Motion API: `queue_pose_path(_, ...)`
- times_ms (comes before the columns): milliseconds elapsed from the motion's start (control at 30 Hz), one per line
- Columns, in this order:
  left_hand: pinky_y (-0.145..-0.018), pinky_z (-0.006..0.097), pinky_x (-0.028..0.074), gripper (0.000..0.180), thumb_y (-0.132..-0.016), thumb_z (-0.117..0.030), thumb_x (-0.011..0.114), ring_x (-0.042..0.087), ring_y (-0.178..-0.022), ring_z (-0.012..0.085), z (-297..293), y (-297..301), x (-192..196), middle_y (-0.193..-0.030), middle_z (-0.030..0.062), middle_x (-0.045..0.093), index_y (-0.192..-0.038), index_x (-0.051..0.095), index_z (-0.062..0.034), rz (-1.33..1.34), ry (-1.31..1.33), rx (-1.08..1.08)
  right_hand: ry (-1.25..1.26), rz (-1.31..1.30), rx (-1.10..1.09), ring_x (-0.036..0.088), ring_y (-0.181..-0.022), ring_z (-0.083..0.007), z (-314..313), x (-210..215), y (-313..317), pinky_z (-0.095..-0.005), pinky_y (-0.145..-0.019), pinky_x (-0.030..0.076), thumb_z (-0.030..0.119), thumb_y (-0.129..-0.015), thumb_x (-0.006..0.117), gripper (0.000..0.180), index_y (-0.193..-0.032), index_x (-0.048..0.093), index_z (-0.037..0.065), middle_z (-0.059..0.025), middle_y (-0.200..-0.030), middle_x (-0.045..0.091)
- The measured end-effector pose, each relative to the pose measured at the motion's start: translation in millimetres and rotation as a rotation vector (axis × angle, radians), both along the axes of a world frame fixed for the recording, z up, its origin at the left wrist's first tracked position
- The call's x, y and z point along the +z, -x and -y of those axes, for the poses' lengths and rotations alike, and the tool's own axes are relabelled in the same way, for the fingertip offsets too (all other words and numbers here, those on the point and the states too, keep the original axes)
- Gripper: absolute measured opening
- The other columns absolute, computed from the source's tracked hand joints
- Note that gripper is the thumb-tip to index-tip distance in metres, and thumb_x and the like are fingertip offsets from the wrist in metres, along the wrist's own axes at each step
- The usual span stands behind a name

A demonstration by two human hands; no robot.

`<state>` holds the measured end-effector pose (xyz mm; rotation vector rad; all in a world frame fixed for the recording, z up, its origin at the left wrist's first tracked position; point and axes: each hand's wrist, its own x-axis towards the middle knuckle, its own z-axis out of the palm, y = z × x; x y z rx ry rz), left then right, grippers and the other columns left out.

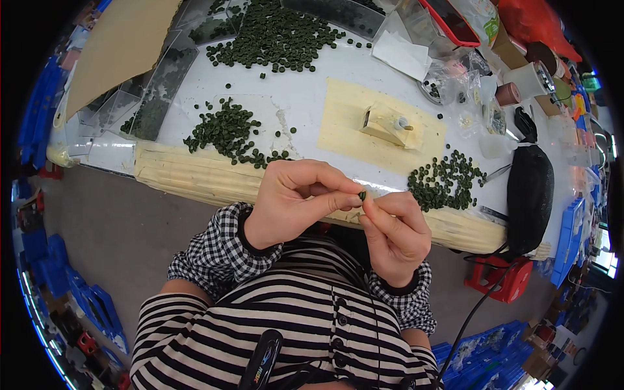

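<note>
Over the near edge of the table, my two hands meet at the fingertips. Between the thumb and forefinger of my left hand [298,198] is a small dark green round piece [362,195]. My right hand [398,235] pinches at the same spot from the other side; its fingertips touch the piece or something too small to make out. Left of my hands lies a pile of similar green pieces [224,132], and to the right spreads a looser pile [442,182]. Beyond my hands a small tape-wrapped block [392,127] with a metal stub rests on a cream sheet [338,110].
A large heap of green pieces [276,36] lies at the back. Clear plastic trays [162,88] and cardboard [117,49] stand at the left. Padding [188,172] covers the table's front edge. A black bag [530,195] and a red stool [504,279] are at the right.
</note>
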<state>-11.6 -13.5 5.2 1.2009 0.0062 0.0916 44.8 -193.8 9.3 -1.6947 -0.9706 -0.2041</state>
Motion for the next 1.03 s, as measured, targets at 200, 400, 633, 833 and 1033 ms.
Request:
queue_pose_path(200,-0.073,0.020,0.055,0.015,-0.086,0.006,0.067,0.068,-0.085,0.0121,1.8,-0.5,1.7,-0.093,0.0104,0.070,-0.101,0.070,0.0045,0.002,-0.002,0.008,-0.027,-0.011,-0.011,0.058,-0.071,-0.0180,-0.4,-2.3,0.7,-0.0272,-0.063,0.045,-0.006,-0.074,0.075,0.038,-0.110,0.072,0.003,-0.0056,-0.084,0.064)
queue_pose_path(400,-0.075,0.021,0.055,0.016,-0.086,0.006,0.067,0.067,-0.086,0.0122,1.3,-1.9,1.1,-0.094,0.0106,0.069,-0.102,0.070,0.0038,0.059,-0.038,0.017,-0.027,-0.042,-0.020,0.059,-0.071,-0.0178,-0.1,-2.2,2.1,-0.0270,-0.063,0.045,-0.006,-0.074,0.075,0.037,-0.110,0.072,0.003,-0.0056,-0.084,0.064)
queue_pose_path(633,-0.076,0.022,0.055,0.016,-0.086,0.007,0.066,0.067,-0.086,0.0126,-0.1,-1.7,0.0,-0.095,0.0113,0.069,-0.102,0.071,0.0035,0.067,-0.048,0.001,-0.031,-0.026,-0.007,0.059,-0.072,-0.0177,-0.7,-1.4,0.6,-0.0273,-0.063,0.045,-0.006,-0.075,0.074,0.037,-0.111,0.072,0.003,-0.0059,-0.085,0.064)
queue_pose_path(833,-0.078,0.026,0.056,0.013,-0.086,0.009,0.065,0.068,-0.086,0.0172,-3.3,-2.9,0.7,-0.096,0.0144,0.070,-0.098,0.069,0.0040,-0.097,-0.093,0.007,0.079,-0.089,-0.066,0.059,-0.075,-0.0196,1.9,-2.8,3.0,-0.0288,-0.064,0.046,-0.006,-0.077,0.072,0.032,-0.109,0.072,0.001,-0.0074,-0.087,0.064)
queue_pose_path(1033,-0.077,0.028,0.057,0.018,-0.089,0.002,0.065,0.070,-0.083,0.0272,-17.1,-9.5,-4.4,-0.094,0.0086,0.071,-0.105,0.071,-0.0042,0.064,-0.938,0.182,0.246,0.058,-0.519,0.060,-0.077,-0.0238,22.6,-11.2,-17.7,-0.0310,-0.067,0.048,-0.006,-0.080,0.070,0.021,-0.101,0.071,-0.002,-0.0117,-0.089,0.064)
